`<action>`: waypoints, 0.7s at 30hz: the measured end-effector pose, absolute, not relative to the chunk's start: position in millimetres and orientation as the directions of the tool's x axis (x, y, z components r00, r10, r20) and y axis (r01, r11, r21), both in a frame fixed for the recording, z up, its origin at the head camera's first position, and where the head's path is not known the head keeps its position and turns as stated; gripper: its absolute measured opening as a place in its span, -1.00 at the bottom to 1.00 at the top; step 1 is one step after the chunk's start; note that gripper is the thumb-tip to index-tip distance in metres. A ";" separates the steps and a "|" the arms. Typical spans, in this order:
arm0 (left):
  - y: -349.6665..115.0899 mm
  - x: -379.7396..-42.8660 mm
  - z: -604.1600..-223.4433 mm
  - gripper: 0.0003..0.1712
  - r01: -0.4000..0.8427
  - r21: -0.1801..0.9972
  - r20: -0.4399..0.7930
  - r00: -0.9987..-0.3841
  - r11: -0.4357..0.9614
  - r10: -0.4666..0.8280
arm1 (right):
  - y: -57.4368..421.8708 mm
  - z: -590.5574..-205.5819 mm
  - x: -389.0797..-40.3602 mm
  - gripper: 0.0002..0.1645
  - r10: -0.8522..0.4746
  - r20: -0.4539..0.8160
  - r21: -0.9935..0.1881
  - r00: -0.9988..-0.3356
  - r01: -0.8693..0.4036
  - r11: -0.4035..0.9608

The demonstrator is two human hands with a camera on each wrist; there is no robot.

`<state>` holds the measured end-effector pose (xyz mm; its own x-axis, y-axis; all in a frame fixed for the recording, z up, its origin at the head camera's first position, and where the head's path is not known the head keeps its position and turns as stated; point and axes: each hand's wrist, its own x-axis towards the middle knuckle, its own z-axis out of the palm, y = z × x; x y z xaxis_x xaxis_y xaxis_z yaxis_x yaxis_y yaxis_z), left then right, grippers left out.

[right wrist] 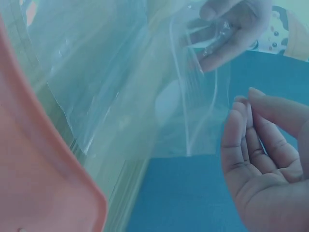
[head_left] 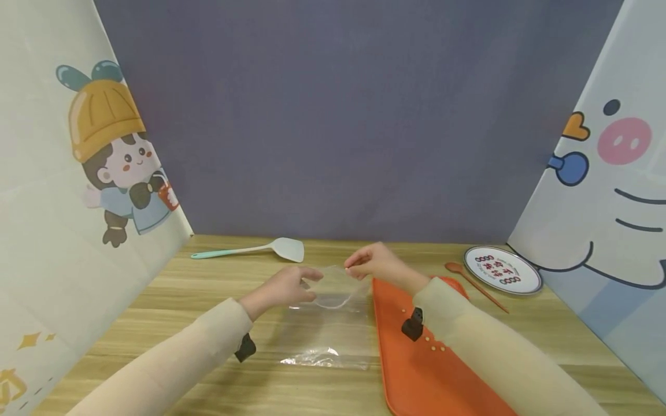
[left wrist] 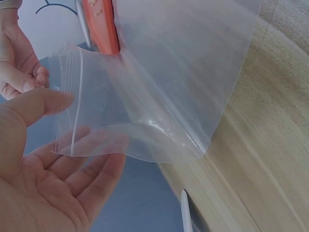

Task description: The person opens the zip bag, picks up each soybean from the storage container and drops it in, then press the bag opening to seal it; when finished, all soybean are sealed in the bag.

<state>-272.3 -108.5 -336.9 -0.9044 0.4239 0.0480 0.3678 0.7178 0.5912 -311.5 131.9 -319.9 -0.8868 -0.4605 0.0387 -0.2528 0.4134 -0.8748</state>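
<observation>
A clear zip bag (head_left: 325,335) extends over the wood-grain table, its mouth raised and spread apart. My left hand (head_left: 285,287) holds the bag near its zip strip (left wrist: 77,104). In the left wrist view the thumb overlaps the strip, while the other fingers (left wrist: 99,181) show partly through the film. My right hand (head_left: 380,267) is at the opposite side of the mouth, thumb and forefinger tips together. In the right wrist view these fingertips (right wrist: 247,99) are just beyond the bag's edge; I cannot tell whether they pinch anything small.
An orange tray (head_left: 411,381) with several small yellow pieces (head_left: 434,348) lies right of the bag, under my right forearm. Further right are a wooden spoon (head_left: 481,289) and a white plate with red lettering (head_left: 528,274). A white spatula (head_left: 288,249) lies at the back left.
</observation>
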 end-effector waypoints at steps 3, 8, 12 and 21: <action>-108.7 -271.6 -336.6 -0.46 0.357 0.604 0.038 -0.906 0.713 0.421 | 126.8 -321.1 -309.6 -0.77 -0.462 0.048 -0.867 -0.886 -0.266 0.421; -108.9 -272.4 -337.1 -0.44 0.367 0.610 0.037 -0.899 0.702 0.437 | 124.0 -322.5 -307.0 -0.76 -0.450 0.055 -0.849 -0.891 -0.279 0.449; -109.3 -273.0 -337.5 -0.44 0.379 0.608 0.047 -0.894 0.698 0.445 | 125.2 -322.2 -306.0 -0.78 -0.450 0.069 -0.837 -0.891 -0.297 0.460; -110.8 -269.9 -341.6 -0.40 0.384 0.609 0.048 -0.892 0.695 0.450 | 144.8 -324.7 -310.5 -0.75 -0.436 0.106 -0.836 -0.894 -0.318 0.447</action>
